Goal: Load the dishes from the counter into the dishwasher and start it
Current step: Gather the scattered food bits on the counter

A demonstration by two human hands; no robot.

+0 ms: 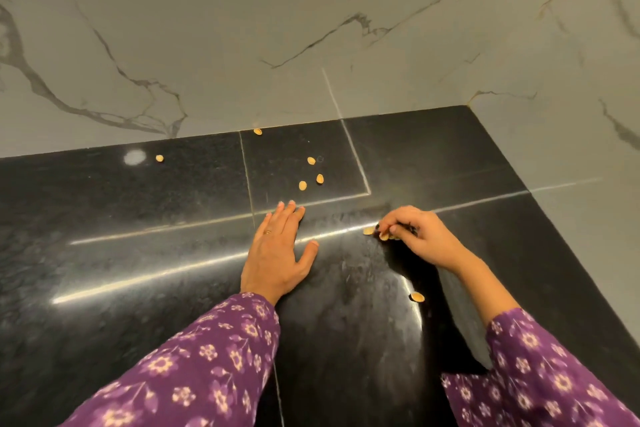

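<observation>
Several shells [302,185] on counter [138,270] by back edge, left hand [277,253] flat, right hand [412,236] pinching some.

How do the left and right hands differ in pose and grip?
The left hand lies flat on the black counter, fingers straight, holding nothing; the right hand is curled, pinching a tan shell. The left hand wears a ring; none shows on the right hand. Both come from purple floral sleeves.

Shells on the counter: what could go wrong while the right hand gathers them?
1. The right hand pinches shells; reaching for more could drop some.
2. The lone shell near the right forearm could get knocked away.
3. The far shell at the wall is easily missed.
</observation>
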